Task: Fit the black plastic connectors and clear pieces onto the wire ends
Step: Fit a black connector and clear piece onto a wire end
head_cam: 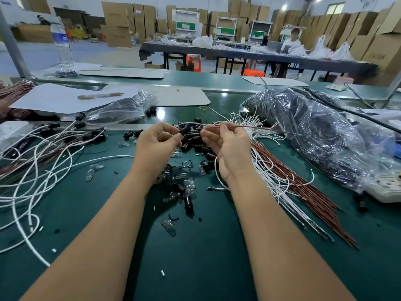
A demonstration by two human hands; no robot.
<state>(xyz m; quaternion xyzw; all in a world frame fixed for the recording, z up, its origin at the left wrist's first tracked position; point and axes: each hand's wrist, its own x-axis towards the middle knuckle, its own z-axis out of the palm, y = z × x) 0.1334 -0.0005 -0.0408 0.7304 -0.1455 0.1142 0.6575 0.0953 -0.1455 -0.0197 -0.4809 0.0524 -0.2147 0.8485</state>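
Left hand pinching one black connector between thumb and fingertips, above the green bench. Connector long axis tilted, upper end toward the right hand, lower end toward the left palm. Right hand curled round a brown wire, thumb and forefinger gripping near its left end. Wire long axis nearly horizontal, running off to the right over the black-filled plastic bag; near end pointing left at the connector. Wire tip and connector mouth just beside each other (cannot tell whether touching or already seated, too small and partly hidden by fingers).

Loose pile of black connectors on the bench directly under and between both hands. Clear pieces scattered nearer the body, between the forearms, a few more to the left. Bundle of brown and white wires lying right of the right forearm, long axis diagonal, fanned from the hands toward lower right. Finished-looking white and brown wires with black ends spread at left, black ends pointing up-right. Small clear bag behind them, on white sheets. Water bottle upright at far left.
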